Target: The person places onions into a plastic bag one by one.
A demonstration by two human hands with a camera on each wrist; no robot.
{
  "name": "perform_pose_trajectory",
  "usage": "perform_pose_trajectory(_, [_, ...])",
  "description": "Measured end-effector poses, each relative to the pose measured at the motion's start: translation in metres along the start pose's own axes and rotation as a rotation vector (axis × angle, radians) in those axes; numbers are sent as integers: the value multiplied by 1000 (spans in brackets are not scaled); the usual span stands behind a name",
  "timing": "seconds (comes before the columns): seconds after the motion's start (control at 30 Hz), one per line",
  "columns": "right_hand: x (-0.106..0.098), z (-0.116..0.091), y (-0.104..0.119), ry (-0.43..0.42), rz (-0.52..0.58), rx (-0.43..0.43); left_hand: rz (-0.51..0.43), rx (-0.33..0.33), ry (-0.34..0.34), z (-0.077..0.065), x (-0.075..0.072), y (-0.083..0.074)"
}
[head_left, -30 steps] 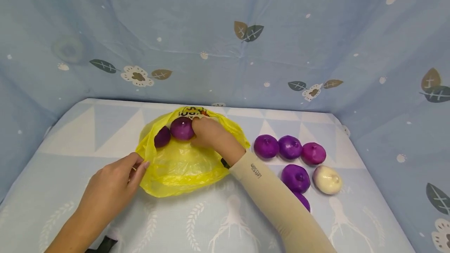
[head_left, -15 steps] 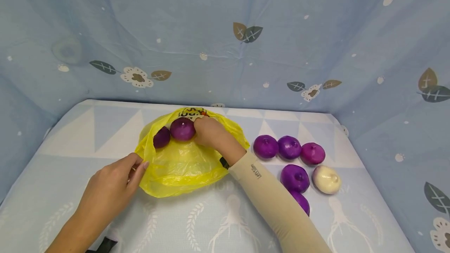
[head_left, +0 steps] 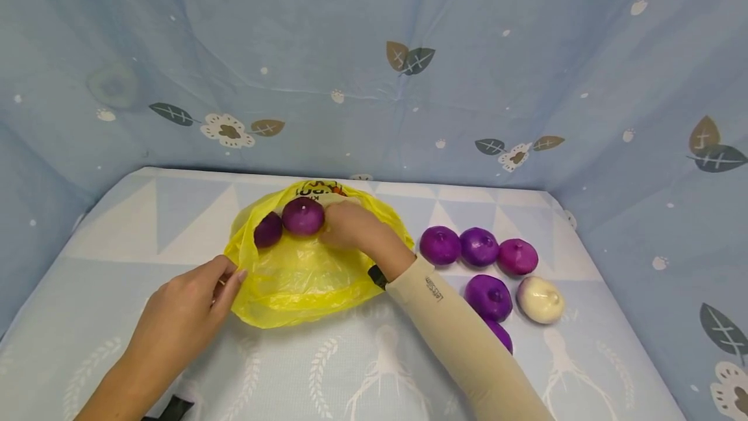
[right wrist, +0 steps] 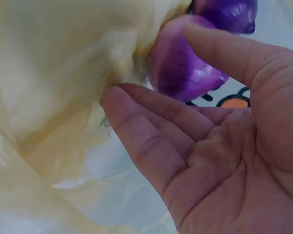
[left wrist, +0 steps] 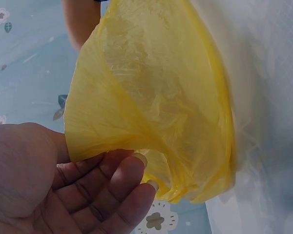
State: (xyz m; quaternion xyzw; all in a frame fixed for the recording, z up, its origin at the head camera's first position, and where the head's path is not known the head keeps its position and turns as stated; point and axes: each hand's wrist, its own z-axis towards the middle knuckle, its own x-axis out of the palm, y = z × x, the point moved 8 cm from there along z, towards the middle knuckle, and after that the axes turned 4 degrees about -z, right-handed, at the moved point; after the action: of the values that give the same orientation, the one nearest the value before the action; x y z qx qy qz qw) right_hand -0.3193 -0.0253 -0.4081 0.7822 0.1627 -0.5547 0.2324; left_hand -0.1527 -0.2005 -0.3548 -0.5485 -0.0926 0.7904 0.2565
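A yellow plastic bag (head_left: 306,271) lies with its mouth spread wide. My left hand (head_left: 187,304) pinches the left part of its rim; the left wrist view shows the thin film (left wrist: 95,122) held at the thumb side. Inside the bag sit a purple onion (head_left: 303,216) and, to its left, a second purple onion (head_left: 268,230) partly covered by the bag. My right hand (head_left: 359,229) is in the bag beside the nearer onion. In the right wrist view its fingers (right wrist: 141,131) are loosely extended, with the thumb in front of the onion (right wrist: 173,63).
Right of the bag are several purple onions, among them a front one (head_left: 489,297) and a redder one (head_left: 517,256). A cream-coloured onion (head_left: 540,300) lies beside them. My right sleeve (head_left: 456,336) partly covers another. Patterned cloth (head_left: 374,70) hangs behind the table (head_left: 280,369).
My right hand has eased slightly right, loosening from the nearer onion, which stays in the bag. The left hand keeps its hold on the rim.
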Motion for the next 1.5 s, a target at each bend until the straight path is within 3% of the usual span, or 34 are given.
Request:
perform_pose_trajectory(0.2, [3,-3,1,-31,41,-48,-2,-27,25,-1,0,3])
perform_pose_trajectory(0.43, [5,-10,-3,2,72,-127,1,-18,18,-1,-2,3])
perform_pose_trajectory(0.67, [1,-28,-1,32,64,-117,2,-19,22,0,-1,3])
perform_pose_trajectory(1.1, [-12,-93,10,78,-33,-114,7,-38,40,-1,0,5])
perform_pose_trajectory(1.5, [-11,-166,-9,-23,-109,-153,-4,-41,40,-1,2,5])
